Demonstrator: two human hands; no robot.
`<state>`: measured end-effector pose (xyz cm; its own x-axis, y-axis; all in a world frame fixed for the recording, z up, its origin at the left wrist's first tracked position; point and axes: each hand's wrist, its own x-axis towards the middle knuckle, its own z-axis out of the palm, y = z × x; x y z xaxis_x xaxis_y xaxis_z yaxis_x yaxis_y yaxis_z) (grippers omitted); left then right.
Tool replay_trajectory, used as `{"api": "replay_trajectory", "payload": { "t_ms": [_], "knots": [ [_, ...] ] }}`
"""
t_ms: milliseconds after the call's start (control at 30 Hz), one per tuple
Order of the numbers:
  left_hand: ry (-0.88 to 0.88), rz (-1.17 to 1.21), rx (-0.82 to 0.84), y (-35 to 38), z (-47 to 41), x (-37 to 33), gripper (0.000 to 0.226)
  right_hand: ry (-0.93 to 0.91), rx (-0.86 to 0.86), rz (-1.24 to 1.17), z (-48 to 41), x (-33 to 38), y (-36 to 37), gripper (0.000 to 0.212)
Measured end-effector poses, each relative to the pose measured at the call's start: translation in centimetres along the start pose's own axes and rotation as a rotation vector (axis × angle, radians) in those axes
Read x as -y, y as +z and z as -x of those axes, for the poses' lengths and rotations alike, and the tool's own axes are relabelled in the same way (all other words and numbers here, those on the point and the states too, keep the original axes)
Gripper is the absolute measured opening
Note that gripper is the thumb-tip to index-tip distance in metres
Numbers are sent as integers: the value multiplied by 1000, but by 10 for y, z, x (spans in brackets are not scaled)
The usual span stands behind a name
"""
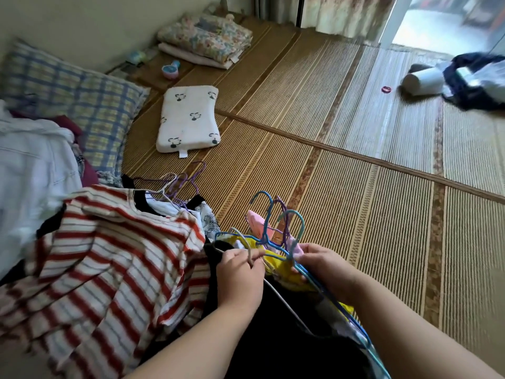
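Hangers (270, 212): L hand (240, 274) pinches beige hook (248, 253), R hand (326, 266) prob. grips blue hangers (294, 255).

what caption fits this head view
The left hand and right hand grip hangers hung with clothes over a mat.

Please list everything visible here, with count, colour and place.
hangers: several, blue, teal, purple, in both hands
purple hangers: few, purple, on left pile
striped shirt: one, red-white, left pile
small pillow: one, white, on mat
checked pillow: one, blue-yellow, far left
folded quilt: one, floral, far corner
mat: count unclear, brown, under everything
hair ring: one, pink, mat, right
left hand: one, pinches beige hanger
right hand: one, grips the hangers
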<state>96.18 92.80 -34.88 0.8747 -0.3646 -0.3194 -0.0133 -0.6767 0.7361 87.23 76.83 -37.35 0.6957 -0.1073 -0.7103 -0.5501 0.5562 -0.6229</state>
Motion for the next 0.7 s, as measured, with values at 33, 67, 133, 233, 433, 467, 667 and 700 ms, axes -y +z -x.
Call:
{"api": "replay_trajectory", "payload": {
  "t_ms": [33,67,133,233,433,467,667,700],
  "knots": [
    [-2,-17,11,-4,2,-2,26,-20,-50,82,5,0,4,26],
    [-7,-55,19,-6,3,-5,29,-43,-100,161,9,-1,8,22],
    [-30,-98,-6,-12,4,-9,30,-98,-185,279,16,-3,19,14],
    [-22,-42,-31,-16,4,-11,25,-186,-230,398,29,-7,32,10],
    [115,200,89,-33,30,-9,21,-279,-242,491,72,-7,45,16],
    [132,229,99,-39,37,-13,23,-296,-244,483,81,-6,50,17],
    [293,250,19,-103,86,-60,28,-413,-168,438,158,15,90,33],
    [306,248,3,-115,97,-69,27,-440,-156,445,171,19,98,29]
  ]
}}
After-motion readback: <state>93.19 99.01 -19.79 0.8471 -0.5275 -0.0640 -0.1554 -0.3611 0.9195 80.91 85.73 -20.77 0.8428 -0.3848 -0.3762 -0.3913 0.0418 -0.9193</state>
